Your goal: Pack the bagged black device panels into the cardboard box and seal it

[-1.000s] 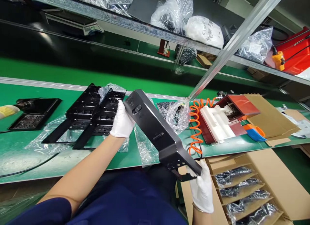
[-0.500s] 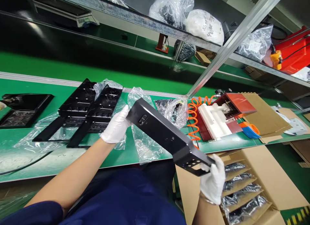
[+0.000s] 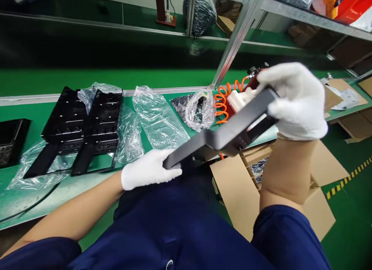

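Between my two gloved hands I hold a bent black metal bracket [image 3: 215,140], tilted edge-on above the front of the bench. My left hand [image 3: 152,165] is closed on its lower left end. At the raised far end my right hand [image 3: 296,103] pinches the bracket between thumb and fingers. On the bench to the left lie two similar black brackets [image 3: 99,126] on clear plastic. A flat clear plastic bag [image 3: 161,118] lies behind the held bracket, beside a bag of small black parts [image 3: 197,109].
A coiled orange air hose [image 3: 222,103] runs to a red and white fixture [image 3: 240,99], partly hidden behind the bracket. An open cardboard box [image 3: 238,192] with wrapped items stands below the bench at right. A metal post [image 3: 232,45] rises from the bench's back edge.
My right hand has swung up, lifting its end of the bracket and turning it edge-on. My left hand has moved down slightly. The camera view has tilted downward.
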The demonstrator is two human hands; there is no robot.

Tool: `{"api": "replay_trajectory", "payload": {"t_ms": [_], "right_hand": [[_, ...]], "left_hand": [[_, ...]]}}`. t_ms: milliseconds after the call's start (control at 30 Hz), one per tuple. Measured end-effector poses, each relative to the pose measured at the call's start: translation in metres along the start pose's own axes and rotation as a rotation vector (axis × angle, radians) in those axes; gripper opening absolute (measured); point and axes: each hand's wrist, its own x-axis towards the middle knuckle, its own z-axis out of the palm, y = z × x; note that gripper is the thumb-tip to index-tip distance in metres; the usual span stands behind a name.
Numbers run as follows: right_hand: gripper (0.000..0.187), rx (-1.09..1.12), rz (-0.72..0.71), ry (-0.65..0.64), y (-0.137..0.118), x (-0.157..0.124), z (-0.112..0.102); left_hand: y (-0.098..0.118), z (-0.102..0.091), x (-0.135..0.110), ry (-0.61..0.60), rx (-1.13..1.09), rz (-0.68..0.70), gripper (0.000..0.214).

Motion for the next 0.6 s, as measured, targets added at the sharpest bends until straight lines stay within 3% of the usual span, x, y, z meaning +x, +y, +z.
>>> {"api": "replay_trajectory", "payload": {"t_ms": [100,167,233,300,333,400,467,600], "right_hand": [[0.028,-0.207,-0.132,0.214,0.004,-0.005,0.030],[0.028,-0.190,-0.113,0.315,0.015,-0.028,0.066],[0.042,-0.096,0.076,0.115,0.031,-0.055,0.113],[0.068,-0.048,0.246,-0.063,0.046,-0.079,0.160],[0.080,-0.035,0.295,-0.057,0.052,-0.087,0.180],[0.085,0.004,0.338,-0.008,0.061,-0.096,0.208],[0.076,0.049,0.313,0.006,0.066,-0.096,0.220],[0.063,0.032,0.268,0.006,0.074,-0.093,0.219]], "left_hand": [[-0.011,0.007,0.007,0.302,-0.260,-0.021,0.028],[-0.012,0.007,0.015,0.552,-0.453,0.024,0.041],[-0.007,0.007,0.025,0.721,-0.595,0.091,0.047],[-0.001,0.010,0.032,0.801,-0.662,0.160,0.047],[0.002,0.012,0.035,0.820,-0.672,0.187,0.046],[0.002,0.017,0.037,0.849,-0.663,0.223,0.043],[-0.001,0.021,0.037,0.881,-0.622,0.223,0.040],[-0.010,0.022,0.034,0.931,-0.523,0.186,0.038]]}}
